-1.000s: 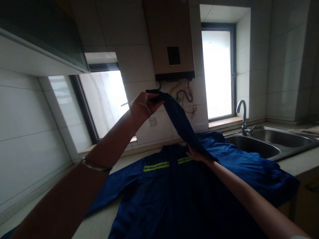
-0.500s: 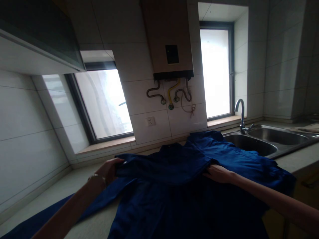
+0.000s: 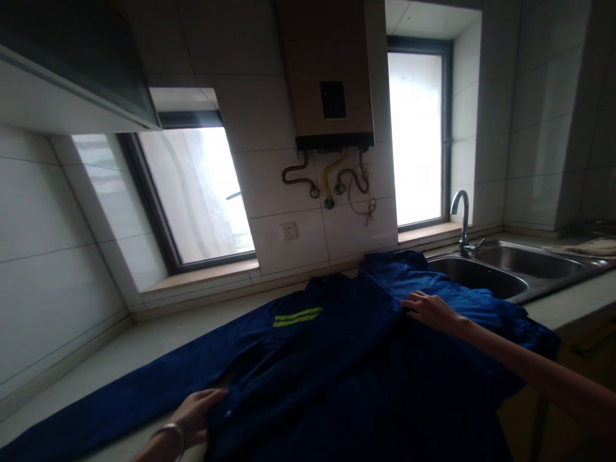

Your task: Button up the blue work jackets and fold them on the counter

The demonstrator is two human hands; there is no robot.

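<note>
A dark blue work jacket (image 3: 346,378) lies spread over the counter, with a yellow-green striped band on its chest. One long sleeve (image 3: 144,378) stretches to the lower left. My left hand (image 3: 195,410), wearing a bracelet, grips a buttoned end of the blue cloth that looks like a cuff, at the jacket's lower left. From there the cloth runs up to the right as a fold. At the fold's upper end my right hand (image 3: 433,312) has its fingers bent and closed on the fabric. The jacket's lower part is dark and hard to make out.
A double steel sink (image 3: 529,260) with a faucet (image 3: 463,221) is set in the counter (image 3: 572,308) to the right. Above the counter hang a water heater (image 3: 327,70) with pipes and, at upper left, a cabinet (image 3: 72,77). A socket (image 3: 289,231) is on the tiled wall.
My left hand has moved down and toward me with the cuff, uncovering the yellow-green band and the left sleeve. My right hand has shifted slightly up on the fabric.
</note>
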